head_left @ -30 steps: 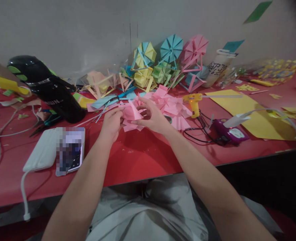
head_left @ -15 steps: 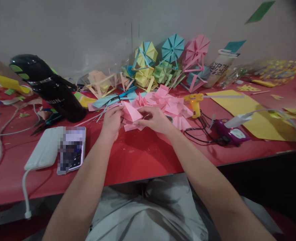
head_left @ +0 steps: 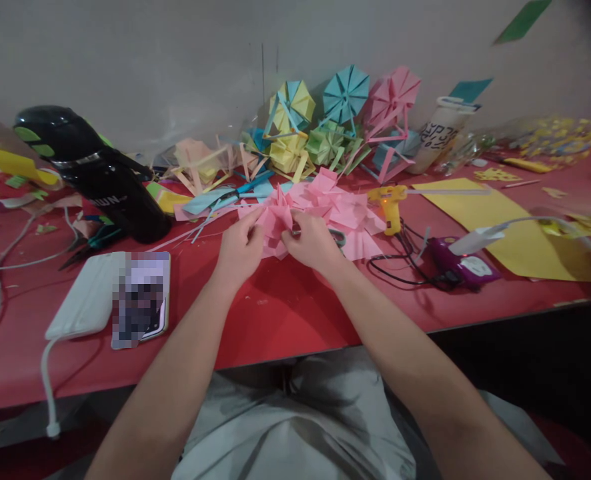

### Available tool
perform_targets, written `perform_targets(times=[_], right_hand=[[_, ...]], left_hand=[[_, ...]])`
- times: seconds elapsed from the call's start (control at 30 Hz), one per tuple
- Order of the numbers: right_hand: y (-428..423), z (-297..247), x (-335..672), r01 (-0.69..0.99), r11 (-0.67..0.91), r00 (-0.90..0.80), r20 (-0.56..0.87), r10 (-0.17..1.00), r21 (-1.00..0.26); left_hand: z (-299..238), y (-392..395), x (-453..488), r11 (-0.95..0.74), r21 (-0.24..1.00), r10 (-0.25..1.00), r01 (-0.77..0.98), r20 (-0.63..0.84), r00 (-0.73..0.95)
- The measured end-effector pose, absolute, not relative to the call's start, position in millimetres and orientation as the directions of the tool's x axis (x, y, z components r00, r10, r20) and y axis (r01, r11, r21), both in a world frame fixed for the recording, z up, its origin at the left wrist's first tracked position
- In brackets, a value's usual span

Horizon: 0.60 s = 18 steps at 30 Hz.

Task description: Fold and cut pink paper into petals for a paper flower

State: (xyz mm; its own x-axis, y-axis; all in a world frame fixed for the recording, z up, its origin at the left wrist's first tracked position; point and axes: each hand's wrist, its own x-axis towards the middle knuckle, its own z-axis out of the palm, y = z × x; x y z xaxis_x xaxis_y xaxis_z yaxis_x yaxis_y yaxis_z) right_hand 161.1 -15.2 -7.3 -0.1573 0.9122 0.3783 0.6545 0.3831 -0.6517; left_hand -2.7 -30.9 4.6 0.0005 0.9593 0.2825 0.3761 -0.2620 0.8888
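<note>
Between my two hands is a piece of folded pink paper (head_left: 277, 219), its creased points standing up. My left hand (head_left: 243, 245) is closed with its fingertips pinching the paper's left side. My right hand (head_left: 309, 241) pinches the right side, and a small shiny bit shows by its fingers, too little to identify. Behind and right of the paper spreads a pile of pink paper pieces (head_left: 348, 212), some touching or overlapping it in view. A dark greenish object (head_left: 337, 236) pokes out beside my right hand, partly hidden.
A yellow glue gun (head_left: 390, 203) lies right of the pile, near a purple power adapter (head_left: 465, 263). Folded paper models (head_left: 345, 95) stand along the wall. On the left are a black bottle (head_left: 110, 190), pliers (head_left: 93, 243), a white power bank (head_left: 85, 297) and a phone (head_left: 145, 300).
My left hand has shifted right, nearer to my right hand. The pink paper has turned from a broad tilted face into an upright, pointed shape between my fingers.
</note>
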Motion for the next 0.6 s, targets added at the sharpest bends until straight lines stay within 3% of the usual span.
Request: perform_targets(times=[0.1, 0.43, 0.6], right_hand=[[-14.7, -7.3, 160.5, 0.730, 0.327, -0.116, 0.363, 0.925, -0.600], [-14.6, -8.4, 164.6, 0.663, 0.303, -0.090, 0.329, 0.940, -0.684], [-10.2, -11.8, 163.6, 0.542, 0.326, -0.064, 0.348, 0.935, -0.775]], left_hand=[[5.5, -35.9, 0.0, -0.309, 0.863, 0.947, 0.399, 0.316, 0.050], [7.3, -42.4, 4.3, -0.334, 0.828, 0.941, 0.450, 0.318, 0.112], [6.7, -38.8, 2.2, -0.348, 0.795, 0.935, 0.497, 0.333, 0.123]])
